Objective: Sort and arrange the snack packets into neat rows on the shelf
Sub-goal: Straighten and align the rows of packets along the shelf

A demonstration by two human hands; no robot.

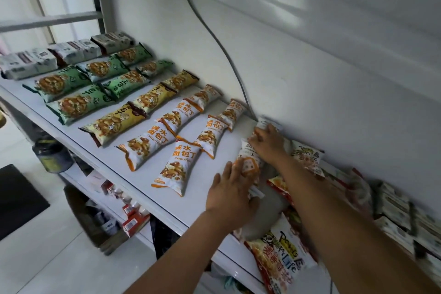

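I am laying a white-and-orange snack packet (248, 162) on the white shelf (148, 184), just right of the crouton packets (176, 167), so that it lines up parallel with their rows. My left hand (229, 191) is pressing its near end with flat fingers. My right hand (268, 144), fingers spread open, is steadying the far end. Larger unsorted bags (284, 258) are lying nearby.

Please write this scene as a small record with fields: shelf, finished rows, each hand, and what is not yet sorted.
shelf: white shelf, packets lying flat
finished rows: green packets, yellow packets, crouton packets, side by side
left hand: left hand rests flat on near white-orange packet
right hand: right hand flat farther back, fingers on rear packet
unsorted: loose pile at the right end
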